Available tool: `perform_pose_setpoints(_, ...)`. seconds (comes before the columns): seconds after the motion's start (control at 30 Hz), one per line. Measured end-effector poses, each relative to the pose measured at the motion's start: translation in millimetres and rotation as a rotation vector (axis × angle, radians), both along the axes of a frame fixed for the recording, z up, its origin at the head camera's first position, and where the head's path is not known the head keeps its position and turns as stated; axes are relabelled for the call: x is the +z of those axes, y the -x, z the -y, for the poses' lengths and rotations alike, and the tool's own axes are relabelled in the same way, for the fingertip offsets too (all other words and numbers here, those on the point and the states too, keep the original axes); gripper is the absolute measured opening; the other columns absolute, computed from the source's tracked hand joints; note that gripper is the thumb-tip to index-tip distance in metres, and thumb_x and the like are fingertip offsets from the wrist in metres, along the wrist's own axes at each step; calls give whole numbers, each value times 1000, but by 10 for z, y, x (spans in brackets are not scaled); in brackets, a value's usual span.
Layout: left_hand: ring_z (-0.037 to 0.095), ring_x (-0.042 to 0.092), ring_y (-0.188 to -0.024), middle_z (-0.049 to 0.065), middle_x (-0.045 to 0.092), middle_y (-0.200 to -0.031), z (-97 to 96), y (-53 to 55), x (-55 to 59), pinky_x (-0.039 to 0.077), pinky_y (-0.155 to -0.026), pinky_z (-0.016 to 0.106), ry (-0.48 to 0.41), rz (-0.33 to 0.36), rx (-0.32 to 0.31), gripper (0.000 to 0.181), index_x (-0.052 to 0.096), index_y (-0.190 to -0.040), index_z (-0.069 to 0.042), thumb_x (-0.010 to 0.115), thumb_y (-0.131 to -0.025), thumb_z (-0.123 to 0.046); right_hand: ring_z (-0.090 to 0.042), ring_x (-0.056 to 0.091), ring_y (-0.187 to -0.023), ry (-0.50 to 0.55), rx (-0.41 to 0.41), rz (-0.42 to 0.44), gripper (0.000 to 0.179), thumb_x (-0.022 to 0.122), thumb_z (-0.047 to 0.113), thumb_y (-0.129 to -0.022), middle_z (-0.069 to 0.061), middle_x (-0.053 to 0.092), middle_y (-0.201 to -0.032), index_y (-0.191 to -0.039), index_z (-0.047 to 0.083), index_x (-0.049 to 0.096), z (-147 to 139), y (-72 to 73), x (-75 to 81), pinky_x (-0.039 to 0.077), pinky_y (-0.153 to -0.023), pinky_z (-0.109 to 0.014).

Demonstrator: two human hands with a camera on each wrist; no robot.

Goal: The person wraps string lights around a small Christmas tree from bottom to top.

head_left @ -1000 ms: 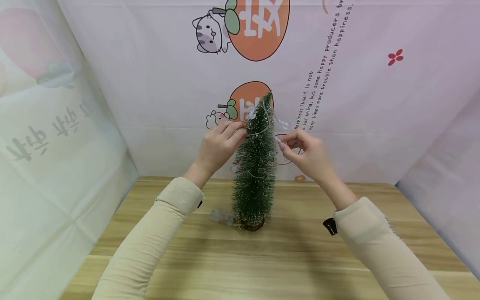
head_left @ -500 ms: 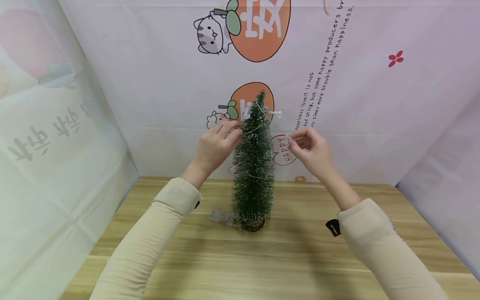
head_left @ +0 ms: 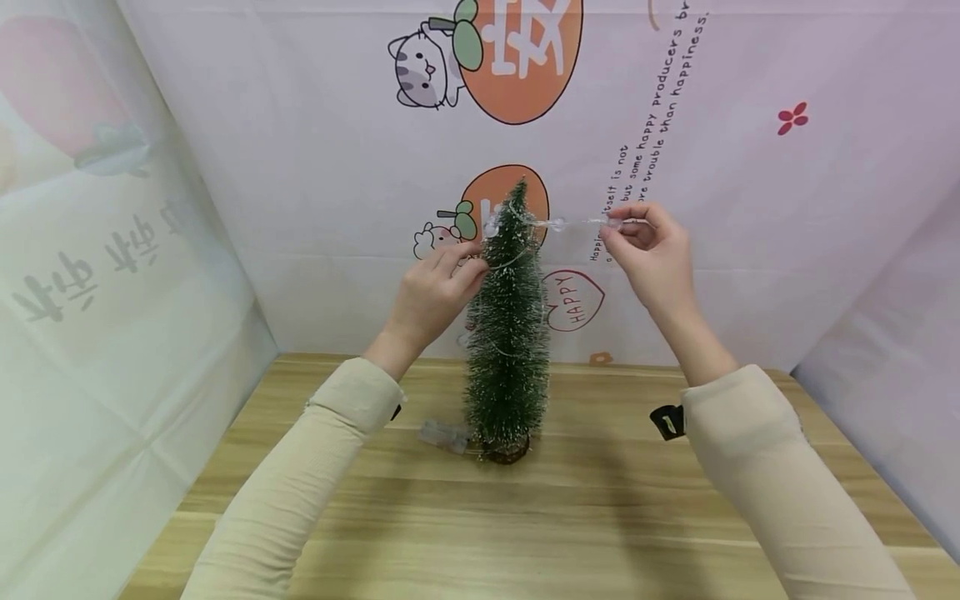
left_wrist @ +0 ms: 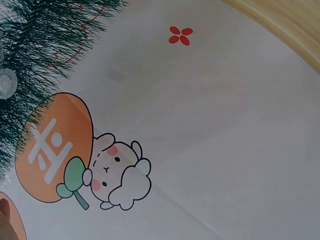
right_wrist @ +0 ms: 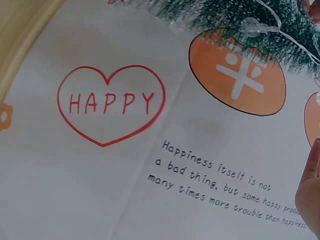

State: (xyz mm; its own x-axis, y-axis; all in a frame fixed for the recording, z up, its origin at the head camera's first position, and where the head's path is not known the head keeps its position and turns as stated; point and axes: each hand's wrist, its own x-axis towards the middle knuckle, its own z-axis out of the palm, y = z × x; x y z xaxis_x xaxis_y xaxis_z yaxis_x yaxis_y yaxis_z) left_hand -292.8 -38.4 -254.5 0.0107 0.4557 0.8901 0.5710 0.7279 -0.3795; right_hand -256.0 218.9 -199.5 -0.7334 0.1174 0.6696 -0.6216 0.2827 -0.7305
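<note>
A small frosted green Christmas tree (head_left: 508, 358) stands upright on the table, with clear-bulbed string lights (head_left: 557, 224) looped round it. At the tree's upper left, my left hand (head_left: 438, 287) pinches the light wire against the branches; its fingertips are partly hidden. Right of the treetop, my right hand (head_left: 660, 254) pinches a bulb of the string between thumb and fingers, and the wire runs nearly level from there to the tree. The right wrist view shows a bulb (right_wrist: 252, 26) on its wire by the branches. Branches (left_wrist: 30, 55) fill the left wrist view's upper left corner.
A clear battery box (head_left: 442, 435) lies on the wooden table (head_left: 465, 525) left of the tree's brown base (head_left: 507, 452). Printed cloth (head_left: 712, 208) hangs close behind the tree and on both sides.
My right hand has moved right and up with the string, drawing the wire out taut and level. The treetop has shifted slightly left. My left hand has barely moved.
</note>
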Motion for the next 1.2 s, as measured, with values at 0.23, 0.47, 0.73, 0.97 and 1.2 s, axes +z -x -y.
perform_pose_setpoints(0.23,21,68,-87,8,70,-100,26,8,-14,60,-72,29,20,16,-7,9,69,-95,-8,65,-89,-13,1,60,-75,-12,-25,-41,14,61,5,-89,16,62,-86,-92,18,65,67,30,174,49,-68,-9)
perform_pose_setpoints(0.47,23,68,-86,10,69,-101,35,-3,-18,60,-72,30,41,44,-27,13,69,-97,-8,63,-87,-13,-2,59,-85,-70,-68,-93,23,63,0,-86,15,55,-95,-109,-4,63,161,48,317,51,-80,-8)
perform_pose_setpoints(0.73,24,68,-86,11,69,-103,35,-6,-13,60,-74,31,48,68,-36,14,69,-98,-9,63,-86,-12,-2,60,-88,-43,-36,-107,27,64,-3,-85,13,53,-97,-112,-5,61,239,32,372,52,-82,-10)
perform_pose_setpoints(0.97,24,68,-87,12,69,-103,46,-6,-13,61,-73,31,55,80,-46,15,69,-98,-9,63,-85,-11,-2,60,-89,-25,-64,-139,26,64,-2,-85,11,52,-96,-110,-8,62,326,71,438,51,-86,-12)
perform_pose_setpoints(1.2,25,68,-88,12,67,-104,60,14,-28,60,-71,32,63,99,-59,16,68,-100,-9,63,-84,-10,-5,60,-89,-9,-16,-176,24,65,-4,-83,8,53,-96,-107,-8,64,511,54,581,52,-89,-16)
